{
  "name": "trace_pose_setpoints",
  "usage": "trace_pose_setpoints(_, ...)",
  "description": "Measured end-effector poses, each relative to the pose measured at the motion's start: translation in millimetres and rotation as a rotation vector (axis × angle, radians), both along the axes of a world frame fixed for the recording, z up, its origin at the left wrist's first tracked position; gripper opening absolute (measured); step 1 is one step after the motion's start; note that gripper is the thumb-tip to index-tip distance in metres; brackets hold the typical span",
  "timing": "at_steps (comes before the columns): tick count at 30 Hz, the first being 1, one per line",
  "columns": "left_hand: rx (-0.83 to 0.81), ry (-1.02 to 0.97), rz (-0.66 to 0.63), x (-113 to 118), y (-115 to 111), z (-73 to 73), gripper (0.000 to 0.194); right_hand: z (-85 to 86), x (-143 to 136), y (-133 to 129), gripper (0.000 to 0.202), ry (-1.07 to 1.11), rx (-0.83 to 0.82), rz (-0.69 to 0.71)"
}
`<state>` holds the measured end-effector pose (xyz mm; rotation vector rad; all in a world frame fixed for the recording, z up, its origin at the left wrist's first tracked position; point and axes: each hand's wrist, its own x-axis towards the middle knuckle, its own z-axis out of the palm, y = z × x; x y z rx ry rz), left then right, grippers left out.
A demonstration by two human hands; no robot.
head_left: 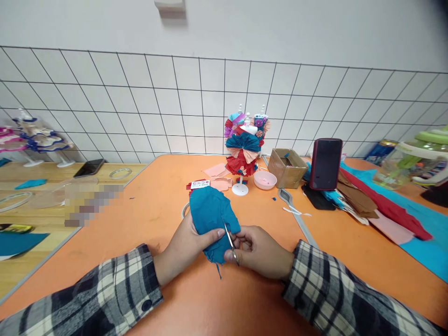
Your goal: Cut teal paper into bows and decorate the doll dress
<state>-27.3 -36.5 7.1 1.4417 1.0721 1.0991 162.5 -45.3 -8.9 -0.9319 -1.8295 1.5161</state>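
Over the middle of the orange table (115, 261), my left hand (189, 240) pinches a folded, rounded piece of teal crepe paper (210, 210), its thumb lying across the front. A pair of small metal scissors (229, 238) is in my right hand (257, 249), whose fingers curl round the handles. The blades point up and away, against the right part of the paper. One flap of the paper stands off at the right edge, and a thin strip hangs from its bottom. Part of the scissor handles is hidden by my fingers.
Behind the paper stand small dress forms (241, 154) with ruffled dresses, a pink bowl (265, 180) and a cardboard box (287, 168). A phone (326, 164) stands upright at right, near layered coloured sheets (392, 205) and a clear jug (413, 163). A wooden table (115, 182) adjoins at left.
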Motion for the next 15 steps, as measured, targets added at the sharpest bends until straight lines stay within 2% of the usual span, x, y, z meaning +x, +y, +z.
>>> trace_pose_setpoints(6, 0.017, 0.036, 0.018, -0.3, -0.2, 0.1, 0.053, 3.5, -0.5, -0.7, 0.032, 0.015, -0.038, 0.016)
trace_pose_setpoints(10, 0.011, 0.026, -0.047, -0.4, -1.3, 0.4, 0.048, 4.5, -1.8, -1.6, 0.037, 0.079, -0.06, 0.022)
trace_pose_setpoints(15, 0.009, 0.03, -0.053, 0.1, -3.1, 2.0, 0.044, 3.7, -1.3, -2.0, 0.036, 0.019, -0.046, -0.001)
